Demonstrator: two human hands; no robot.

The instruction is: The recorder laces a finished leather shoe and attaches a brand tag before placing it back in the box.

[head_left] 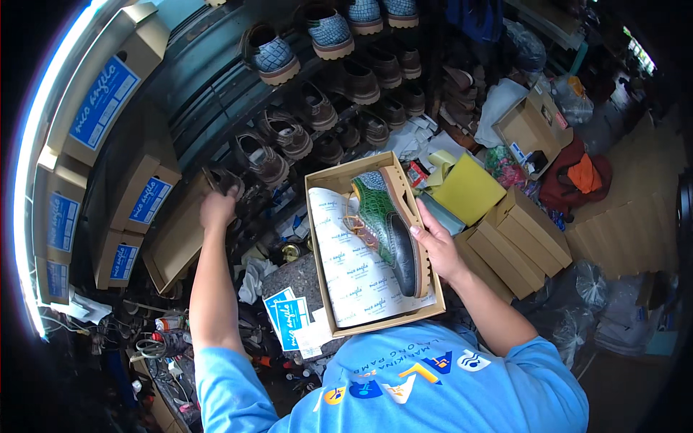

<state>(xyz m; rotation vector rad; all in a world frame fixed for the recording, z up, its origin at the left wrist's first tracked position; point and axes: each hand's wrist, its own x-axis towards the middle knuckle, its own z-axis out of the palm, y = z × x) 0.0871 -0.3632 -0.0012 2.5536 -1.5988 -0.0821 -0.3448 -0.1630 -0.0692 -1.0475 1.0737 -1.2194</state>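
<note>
Off to the left, past the stacked boxes (137, 195), the left hand (218, 209) is stretched out to the shelf and closed around a dark shoe (225, 180) at the row's near end, well apart from everything in front of the person. In the middle sits the open box (321, 216), paper-lined, with the green shoe (382, 224) lying on its side along the right wall, its long axis running from the far end of the box toward the near end. The right hand (433, 245) is the nearer one, fingers wrapped over the shoe's tan sole from the right; yellow paper (469, 191) lies beyond.
</note>
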